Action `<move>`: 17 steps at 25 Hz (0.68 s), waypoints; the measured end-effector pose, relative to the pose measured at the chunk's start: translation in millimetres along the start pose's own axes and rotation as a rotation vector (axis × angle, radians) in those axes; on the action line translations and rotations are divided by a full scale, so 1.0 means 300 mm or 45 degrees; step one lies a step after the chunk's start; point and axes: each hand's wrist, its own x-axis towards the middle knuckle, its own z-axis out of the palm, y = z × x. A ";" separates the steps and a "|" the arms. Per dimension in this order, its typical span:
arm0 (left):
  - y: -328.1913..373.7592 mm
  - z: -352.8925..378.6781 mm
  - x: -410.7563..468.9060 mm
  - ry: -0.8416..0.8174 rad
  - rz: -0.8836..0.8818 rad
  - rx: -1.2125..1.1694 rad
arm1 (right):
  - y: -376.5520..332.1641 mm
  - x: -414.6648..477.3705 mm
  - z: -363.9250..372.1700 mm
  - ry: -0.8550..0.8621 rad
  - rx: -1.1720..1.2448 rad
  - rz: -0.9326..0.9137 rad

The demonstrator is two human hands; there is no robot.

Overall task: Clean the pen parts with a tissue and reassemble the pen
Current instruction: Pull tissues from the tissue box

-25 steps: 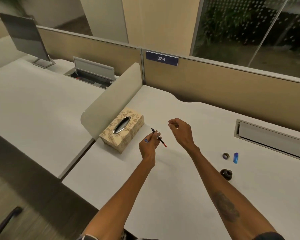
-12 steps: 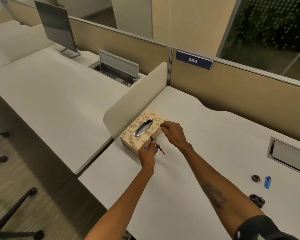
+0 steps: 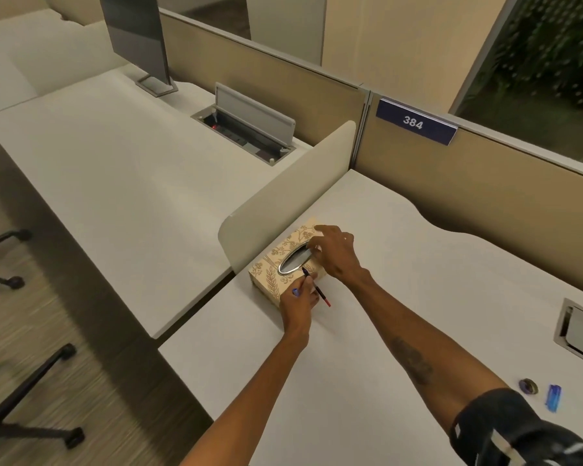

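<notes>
White desk — right hand at tissue box slot, left hand gripping pen refill.

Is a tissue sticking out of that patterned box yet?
No. The tissue box's oval slot looks dark with nothing poking out; the right hand's fingers are only at its edge.

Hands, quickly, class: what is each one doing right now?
Left hand: closed, holding the pen refill.
Right hand: empty, fingers at the tissue box opening.

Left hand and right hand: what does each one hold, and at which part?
The left hand pinches a thin pen refill near its middle. The right hand holds nothing; its fingers reach the tissue box opening.
</notes>
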 end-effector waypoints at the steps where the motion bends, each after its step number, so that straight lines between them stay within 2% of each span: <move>1: -0.001 -0.001 0.006 -0.003 0.008 -0.008 | -0.009 0.014 0.006 0.000 -0.048 -0.040; 3: -0.001 -0.003 0.013 -0.009 0.018 -0.010 | -0.032 0.044 0.012 -0.016 -0.162 -0.119; 7: 0.007 -0.006 0.022 -0.018 0.002 -0.033 | -0.059 0.103 0.031 -0.178 -0.267 -0.281; 11: 0.004 -0.009 0.038 -0.011 -0.003 -0.010 | -0.068 0.135 0.030 -0.303 -0.292 -0.316; 17: 0.002 -0.011 0.043 -0.025 0.013 0.052 | -0.080 0.164 0.013 -0.516 -0.308 -0.584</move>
